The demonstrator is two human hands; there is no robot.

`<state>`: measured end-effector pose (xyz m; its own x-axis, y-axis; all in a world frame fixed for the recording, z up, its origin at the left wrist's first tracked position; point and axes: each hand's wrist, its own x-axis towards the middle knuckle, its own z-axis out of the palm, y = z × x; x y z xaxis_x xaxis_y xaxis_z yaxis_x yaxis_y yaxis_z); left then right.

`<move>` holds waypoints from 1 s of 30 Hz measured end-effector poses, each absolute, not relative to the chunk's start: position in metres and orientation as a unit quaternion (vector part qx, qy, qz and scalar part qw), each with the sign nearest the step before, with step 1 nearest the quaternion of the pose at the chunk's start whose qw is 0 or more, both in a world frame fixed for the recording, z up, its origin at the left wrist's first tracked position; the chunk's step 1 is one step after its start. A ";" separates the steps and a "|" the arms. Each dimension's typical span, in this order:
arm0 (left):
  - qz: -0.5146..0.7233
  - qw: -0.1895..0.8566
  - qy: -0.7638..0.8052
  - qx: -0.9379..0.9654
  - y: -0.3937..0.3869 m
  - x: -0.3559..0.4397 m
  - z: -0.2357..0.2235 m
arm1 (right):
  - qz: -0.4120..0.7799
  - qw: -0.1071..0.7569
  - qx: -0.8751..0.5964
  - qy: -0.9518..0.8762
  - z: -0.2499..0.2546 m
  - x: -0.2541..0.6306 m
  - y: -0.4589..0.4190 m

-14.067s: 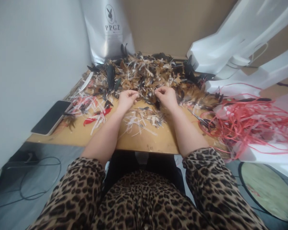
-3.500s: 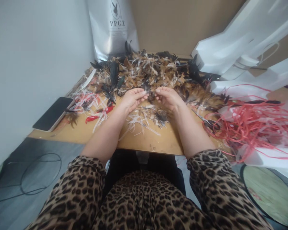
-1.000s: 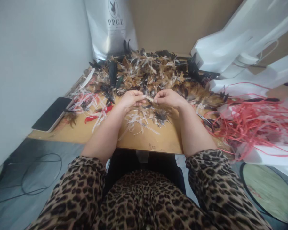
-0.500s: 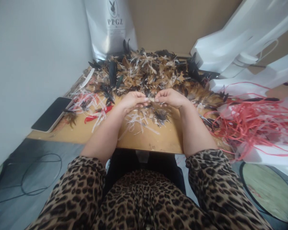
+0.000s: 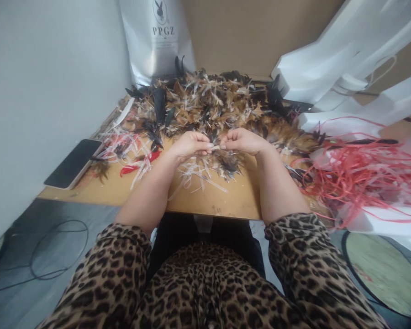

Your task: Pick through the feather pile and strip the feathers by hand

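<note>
A big heap of brown, black and white feathers [image 5: 212,100] covers the far half of a small wooden table [image 5: 205,201]. My left hand [image 5: 188,145] and my right hand [image 5: 244,140] meet at the heap's near edge, fingertips pinched together on a small pale feather piece [image 5: 216,147] held between them. Both hands are closed. Under them lies a small tuft of dark feathers [image 5: 228,164] among white strips [image 5: 195,173].
A dark phone [image 5: 73,163] lies at the table's left edge beside the white wall. A tangle of red cord [image 5: 359,173] spreads at the right, with scissors [image 5: 294,172] near it. A silver bag [image 5: 157,41] stands at the back; white bags [image 5: 345,59] rise at right.
My hands have drawn together from apart on the heap to fingertip contact, pinching one small piece. Over the last second they have barely moved.
</note>
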<state>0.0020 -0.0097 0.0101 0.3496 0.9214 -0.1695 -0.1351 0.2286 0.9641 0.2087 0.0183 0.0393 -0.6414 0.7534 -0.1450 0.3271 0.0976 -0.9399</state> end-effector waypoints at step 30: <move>0.461 0.662 0.373 0.458 -0.012 0.004 0.016 | 0.575 0.314 -0.333 -0.678 0.040 0.199 0.014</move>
<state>0.0035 -0.0119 0.0165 0.2964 0.9524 -0.0713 -0.2691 0.1550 0.9506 0.1986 0.0140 0.0395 -0.5812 0.8126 0.0437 0.0903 0.1178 -0.9889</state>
